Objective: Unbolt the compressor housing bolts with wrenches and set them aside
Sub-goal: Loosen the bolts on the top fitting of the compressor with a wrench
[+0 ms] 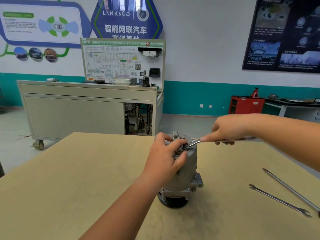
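At centre frame the compressor (183, 172) stands upright on the table (86, 170), the left hand (164, 158) clasping its top. The right hand (228, 130) grips a wrench (194, 143) by the handle; its long axis runs leftward to a bolt (185, 146) on top, head seated there.

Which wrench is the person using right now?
The wrench held in the right hand, its head resting on top of the compressor. The other wrench and a long bar lie untouched on the table.
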